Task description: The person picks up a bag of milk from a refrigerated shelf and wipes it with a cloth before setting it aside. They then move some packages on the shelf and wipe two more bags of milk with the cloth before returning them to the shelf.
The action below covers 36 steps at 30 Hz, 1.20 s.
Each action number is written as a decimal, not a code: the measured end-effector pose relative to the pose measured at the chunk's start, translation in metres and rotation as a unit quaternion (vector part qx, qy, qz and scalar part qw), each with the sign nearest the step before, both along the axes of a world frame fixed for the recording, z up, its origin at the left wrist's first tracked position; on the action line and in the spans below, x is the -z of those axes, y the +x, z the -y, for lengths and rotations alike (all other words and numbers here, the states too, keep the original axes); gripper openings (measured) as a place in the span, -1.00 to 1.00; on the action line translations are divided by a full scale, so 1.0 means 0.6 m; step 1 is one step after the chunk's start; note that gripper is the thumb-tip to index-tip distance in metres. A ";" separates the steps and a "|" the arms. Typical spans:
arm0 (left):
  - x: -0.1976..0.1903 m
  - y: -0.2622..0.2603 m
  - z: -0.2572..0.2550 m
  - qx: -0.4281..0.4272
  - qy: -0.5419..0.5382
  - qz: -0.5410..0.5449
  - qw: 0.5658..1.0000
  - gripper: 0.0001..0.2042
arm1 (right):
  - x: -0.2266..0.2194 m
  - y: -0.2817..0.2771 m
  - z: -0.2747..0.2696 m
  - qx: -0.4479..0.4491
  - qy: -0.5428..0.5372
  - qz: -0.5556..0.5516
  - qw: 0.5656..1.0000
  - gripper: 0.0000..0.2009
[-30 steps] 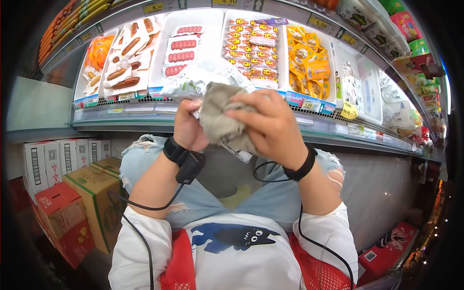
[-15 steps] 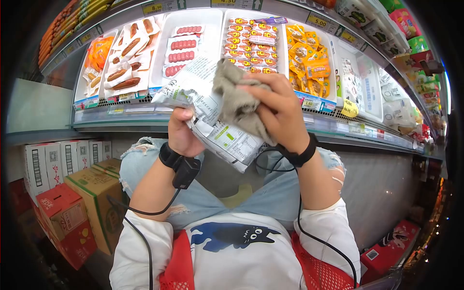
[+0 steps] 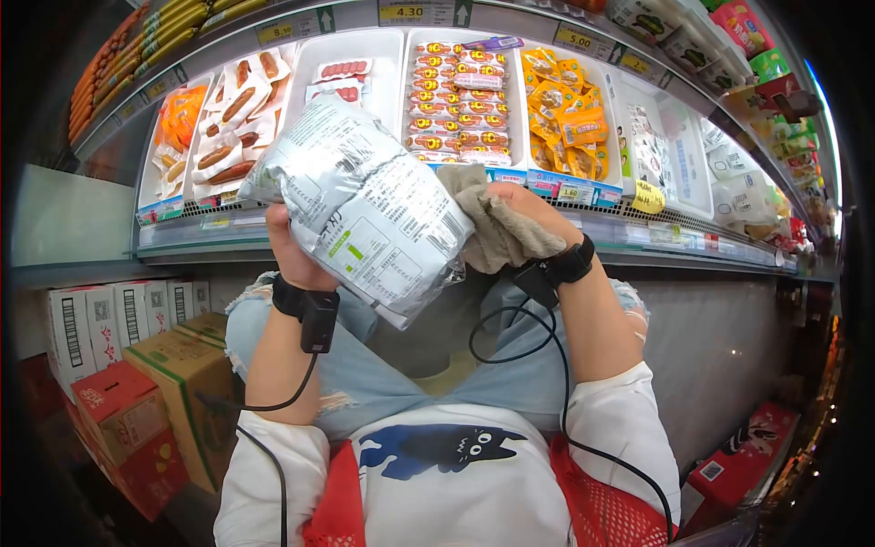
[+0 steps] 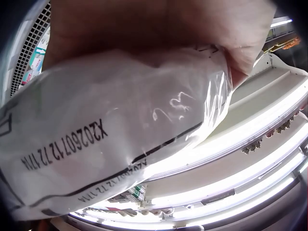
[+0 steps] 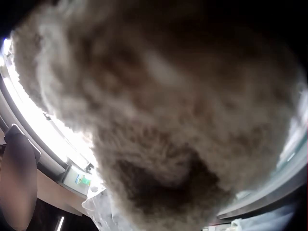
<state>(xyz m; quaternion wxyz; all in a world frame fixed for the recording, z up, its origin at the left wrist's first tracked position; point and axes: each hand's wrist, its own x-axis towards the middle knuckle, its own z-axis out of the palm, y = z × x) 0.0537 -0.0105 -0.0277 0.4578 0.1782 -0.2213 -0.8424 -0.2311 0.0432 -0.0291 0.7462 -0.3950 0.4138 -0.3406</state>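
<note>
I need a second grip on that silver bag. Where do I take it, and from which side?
Probably the bag's lower right corner, coming from the right. The left hand grips its left side from behind, and the bag hangs tilted with that corner free. The right hand grips the cloth beside it, so it is closest.

Refrigerated display shelf (image 3: 638, 219) ahead, white trays of packed sausages (image 3: 456, 100) and yellow snack packs (image 3: 570, 118), price tags (image 3: 415, 12) along the edge. Cardboard boxes (image 3: 173, 365) stacked lower left. Bright strip lighting (image 4: 240, 139) under the shelves.
</note>
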 end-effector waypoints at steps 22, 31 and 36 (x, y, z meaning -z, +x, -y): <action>-0.025 -0.076 -0.026 0.194 -0.042 0.146 0.969 -0.28 | -0.033 0.042 -0.023 0.101 0.067 0.048 0.991 -0.55; 0.005 -0.073 -0.018 0.237 -0.136 0.301 0.914 -0.18 | -0.055 0.032 -0.030 0.135 -0.001 -0.029 0.990 -0.61; 0.005 -0.082 -0.016 0.220 -0.071 0.298 0.926 -0.21 | -0.058 0.029 -0.034 0.170 -0.024 -0.081 0.982 -0.63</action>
